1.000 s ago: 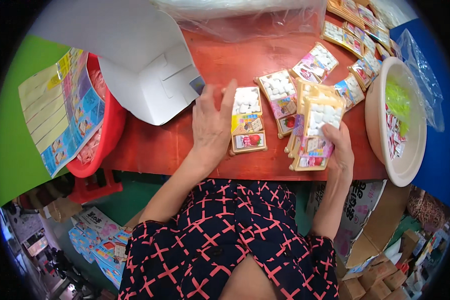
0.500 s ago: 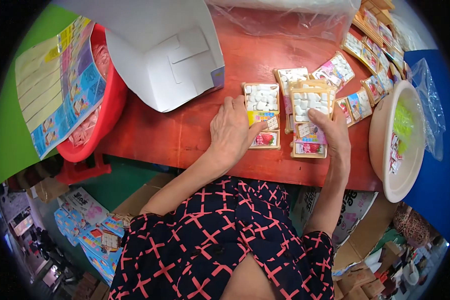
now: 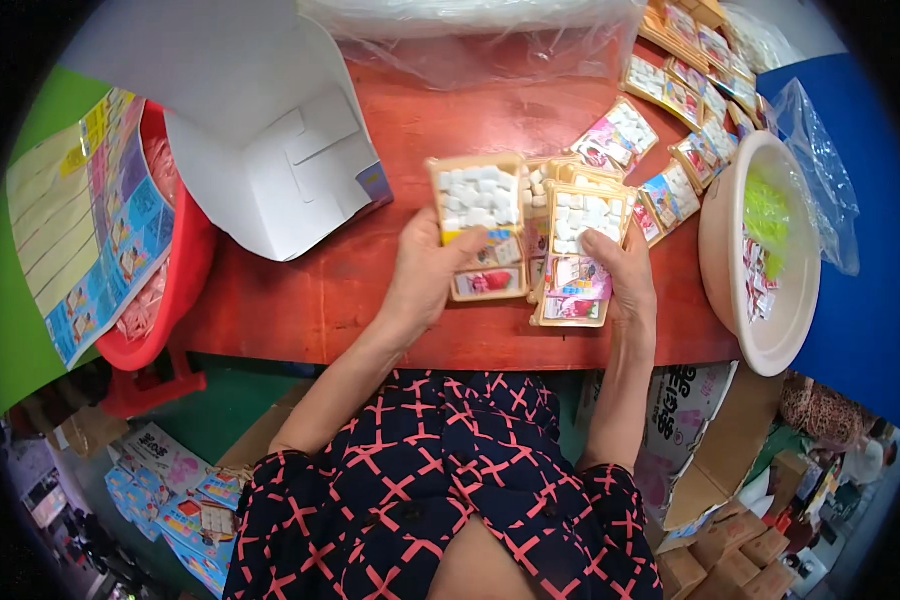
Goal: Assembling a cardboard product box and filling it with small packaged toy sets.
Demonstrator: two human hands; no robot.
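My left hand [image 3: 420, 272] grips a shallow, gold-edged tray pack [image 3: 480, 198] of white marshmallow-like pieces with a printed band, thumb across its front. The pack is tilted up off the red table. My right hand [image 3: 627, 272] is closed around a stack of similar packs [image 3: 582, 222], its thumb pressing the top one. Partly hidden between and behind the two lies another pack [image 3: 536, 188]. Beyond my right hand, a pack with a pink label [image 3: 616, 136] and one with a blue label [image 3: 672, 196] rest on the table.
An open white carton [image 3: 320, 180] stands at the left, beside a red basin [image 3: 192, 270] with a printed sheet over it. On the right, a cream basin [image 3: 722, 240] holds small sachets and green pieces. More packs [image 3: 665, 90] heap at the far right; clear plastic [image 3: 470, 50] lies at the back.
My left hand has raised its pack from the table and tilted it, bringing it closer to the right-hand stack. The right hand keeps hold of its stack. The whole view has shifted slightly.
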